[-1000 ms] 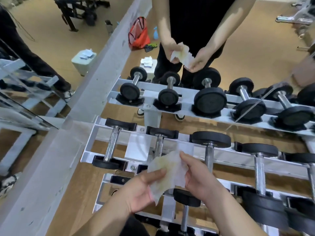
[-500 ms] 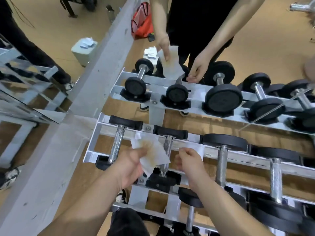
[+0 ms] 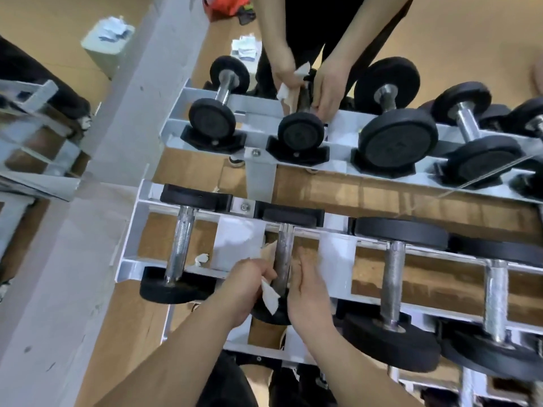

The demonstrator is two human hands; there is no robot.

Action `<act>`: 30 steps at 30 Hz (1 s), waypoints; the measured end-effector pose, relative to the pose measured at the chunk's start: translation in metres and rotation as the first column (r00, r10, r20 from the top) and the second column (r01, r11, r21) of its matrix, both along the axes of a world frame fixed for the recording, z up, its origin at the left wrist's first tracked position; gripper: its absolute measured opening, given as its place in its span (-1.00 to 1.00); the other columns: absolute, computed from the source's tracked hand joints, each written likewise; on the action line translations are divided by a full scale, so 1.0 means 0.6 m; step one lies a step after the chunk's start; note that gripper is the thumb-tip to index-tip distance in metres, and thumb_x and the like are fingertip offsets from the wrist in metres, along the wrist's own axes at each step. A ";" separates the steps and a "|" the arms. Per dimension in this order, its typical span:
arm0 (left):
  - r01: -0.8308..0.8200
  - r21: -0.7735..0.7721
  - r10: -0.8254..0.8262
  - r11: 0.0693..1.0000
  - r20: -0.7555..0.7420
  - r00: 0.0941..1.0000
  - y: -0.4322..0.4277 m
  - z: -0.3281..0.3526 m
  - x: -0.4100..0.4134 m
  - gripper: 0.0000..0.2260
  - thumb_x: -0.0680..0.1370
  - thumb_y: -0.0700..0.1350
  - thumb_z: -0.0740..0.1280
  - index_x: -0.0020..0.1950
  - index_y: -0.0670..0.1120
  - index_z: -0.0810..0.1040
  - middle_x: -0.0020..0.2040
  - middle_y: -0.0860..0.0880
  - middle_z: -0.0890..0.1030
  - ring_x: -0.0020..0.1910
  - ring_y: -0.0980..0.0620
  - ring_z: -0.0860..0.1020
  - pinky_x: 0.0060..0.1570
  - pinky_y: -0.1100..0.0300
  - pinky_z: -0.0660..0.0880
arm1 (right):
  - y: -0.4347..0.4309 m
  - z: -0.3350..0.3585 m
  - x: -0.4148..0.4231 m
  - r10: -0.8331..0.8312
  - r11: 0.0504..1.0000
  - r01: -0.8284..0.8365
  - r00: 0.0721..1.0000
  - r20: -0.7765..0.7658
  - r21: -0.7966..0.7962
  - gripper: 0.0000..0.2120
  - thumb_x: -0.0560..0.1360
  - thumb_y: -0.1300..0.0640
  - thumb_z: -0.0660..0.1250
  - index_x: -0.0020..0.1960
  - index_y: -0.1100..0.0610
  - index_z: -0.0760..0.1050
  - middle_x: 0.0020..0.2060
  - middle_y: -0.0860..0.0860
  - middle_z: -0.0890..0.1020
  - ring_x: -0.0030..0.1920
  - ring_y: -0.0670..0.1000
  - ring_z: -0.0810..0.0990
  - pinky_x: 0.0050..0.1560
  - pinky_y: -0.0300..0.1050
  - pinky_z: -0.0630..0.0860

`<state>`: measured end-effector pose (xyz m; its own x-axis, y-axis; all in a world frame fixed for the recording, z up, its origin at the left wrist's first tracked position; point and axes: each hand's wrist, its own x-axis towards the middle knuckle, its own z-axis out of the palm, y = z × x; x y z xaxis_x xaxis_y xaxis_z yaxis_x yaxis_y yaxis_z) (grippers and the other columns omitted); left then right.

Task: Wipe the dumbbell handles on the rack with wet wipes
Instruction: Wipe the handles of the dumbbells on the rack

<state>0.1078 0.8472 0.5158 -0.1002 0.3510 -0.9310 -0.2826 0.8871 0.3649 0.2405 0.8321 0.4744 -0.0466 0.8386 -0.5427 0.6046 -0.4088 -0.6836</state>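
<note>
Chrome handle [image 3: 284,251] on the rack [image 3: 130,230] is getting wiped: the left hand [image 3: 245,284] is curling its fingers round it, wet wipe [image 3: 271,298] pinched beneath them, while the right hand [image 3: 308,292] is lying straight-fingered just beside. Next, I reckon, it is needing a firm rub along its length.

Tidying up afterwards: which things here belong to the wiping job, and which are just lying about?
In use: wet wipe, left hand gripping it, dumbbell handle being wiped, rack.
Lying about: red bag, white scrap on the rail.
</note>
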 end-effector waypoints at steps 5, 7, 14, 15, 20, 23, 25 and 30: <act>0.058 0.009 -0.058 0.998 0.008 0.998 0.016 -0.005 0.006 -0.81 0.28 -0.16 0.32 -0.17 -0.22 0.57 -0.16 -0.26 0.55 -0.09 -0.31 0.59 -0.04 -0.05 0.56 | 0.008 0.000 -0.008 0.014 0.999 -0.013 0.999 0.034 -0.034 -0.51 0.73 -0.13 -0.05 0.65 -0.16 0.12 0.52 -0.15 0.39 0.52 -0.04 0.38 0.50 0.06 0.39; 0.062 0.049 -0.064 0.997 0.035 0.997 0.029 -0.015 0.007 -0.62 0.18 -0.15 0.33 -0.07 -0.26 0.63 -0.06 -0.35 0.61 0.05 -0.39 0.63 0.17 -0.22 0.58 | -0.002 -0.004 -0.005 -0.024 0.998 0.025 1.000 0.018 -0.051 -0.53 0.74 -0.07 -0.01 0.64 -0.18 0.13 0.45 -0.17 0.41 0.45 -0.08 0.42 0.46 0.05 0.43; 0.087 0.148 -0.095 0.985 0.047 0.994 0.052 0.001 0.019 -0.91 0.36 -0.27 0.28 -0.16 -0.19 0.52 -0.22 -0.19 0.54 -0.22 -0.13 0.54 -0.11 0.06 0.47 | -0.007 0.010 0.012 -0.052 0.985 0.040 0.996 -0.069 -0.170 -0.52 0.76 0.03 0.00 0.66 -0.12 0.10 0.48 -0.15 0.37 0.45 -0.07 0.40 0.45 -0.16 0.30; 0.152 0.127 -0.156 0.980 0.019 0.988 0.032 0.001 0.022 -0.91 0.39 -0.30 0.28 -0.14 -0.19 0.54 -0.23 -0.17 0.56 -0.22 -0.13 0.55 -0.12 0.09 0.46 | -0.003 0.016 0.017 -0.048 0.980 0.029 0.995 -0.089 -0.197 -0.52 0.76 0.03 0.00 0.68 -0.09 0.08 0.53 -0.13 0.33 0.52 -0.06 0.33 0.47 -0.20 0.22; 0.235 0.153 -0.238 0.960 0.004 0.971 0.039 0.009 0.005 -0.93 0.28 -0.28 0.31 -0.28 -0.20 0.56 -0.23 -0.21 0.60 -0.16 -0.19 0.58 -0.09 0.03 0.52 | 0.010 0.018 0.025 -0.065 0.956 0.018 0.986 -0.152 -0.293 -0.58 0.74 0.02 0.07 0.58 -0.12 0.29 0.45 -0.07 0.49 0.48 0.05 0.43 0.50 -0.07 0.33; 0.079 0.217 -0.080 0.973 -0.003 0.997 0.082 0.001 0.000 -0.84 0.44 -0.34 0.22 -0.31 -0.15 0.40 -0.22 -0.16 0.44 -0.21 -0.12 0.46 -0.15 0.05 0.42 | 0.012 0.016 0.022 -0.179 0.944 0.126 0.972 -0.153 -0.304 -0.51 0.68 0.19 0.09 0.54 -0.15 0.33 0.37 -0.05 0.54 0.39 0.06 0.49 0.49 0.10 0.40; 0.084 0.205 -0.086 0.975 0.000 0.996 0.079 -0.002 0.012 -0.87 0.41 -0.33 0.23 -0.31 -0.15 0.39 -0.24 -0.15 0.43 -0.23 -0.10 0.45 -0.21 0.09 0.41 | 0.011 0.018 0.029 -0.211 0.943 0.163 0.967 -0.141 -0.291 -0.42 0.61 0.25 0.08 0.57 -0.12 0.30 0.41 -0.02 0.52 0.42 0.08 0.49 0.49 0.17 0.41; 0.380 0.116 -0.381 0.918 -0.017 0.925 0.017 0.017 0.019 -0.82 0.29 -0.30 0.31 -0.14 -0.15 0.47 -0.27 -0.10 0.54 -0.16 -0.12 0.52 -0.16 0.10 0.45 | -0.005 0.034 0.039 -0.252 0.929 0.209 0.961 -0.109 -0.306 -0.45 0.64 0.31 0.07 0.57 -0.04 0.32 0.39 0.00 0.52 0.37 0.11 0.53 0.41 0.14 0.48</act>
<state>0.1192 0.8573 0.5258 0.0674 0.4660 -0.8822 0.0653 0.8803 0.4700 0.2641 0.8290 0.4949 0.0333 0.6436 -0.7646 0.3738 -0.7175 -0.5877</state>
